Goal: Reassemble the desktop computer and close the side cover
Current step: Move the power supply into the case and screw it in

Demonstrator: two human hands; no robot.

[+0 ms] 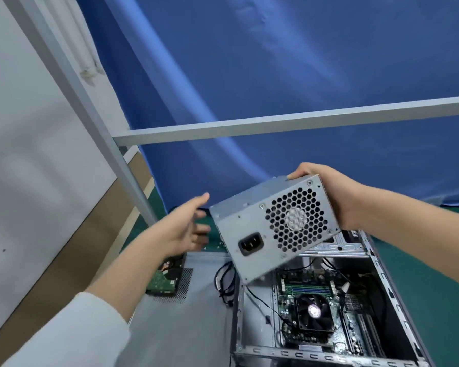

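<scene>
My right hand [334,197] grips a grey metal power supply [252,231] by its right end and holds it tilted in the air above the open computer case [398,308]. Its honeycomb fan grille and black power socket face me. My left hand [180,229] hovers just left of the power supply with its fingers spread, holding nothing and apart from the box. Inside the case lie the green motherboard [306,286] and a black CPU fan [314,312]. Black cables [224,283] hang out at the case's left side.
A hard drive [164,278] with its green circuit board up lies on the grey side cover [186,319], left of the case. A grey metal frame bar [289,123] crosses in front of a blue curtain. The bench has a green mat [435,282].
</scene>
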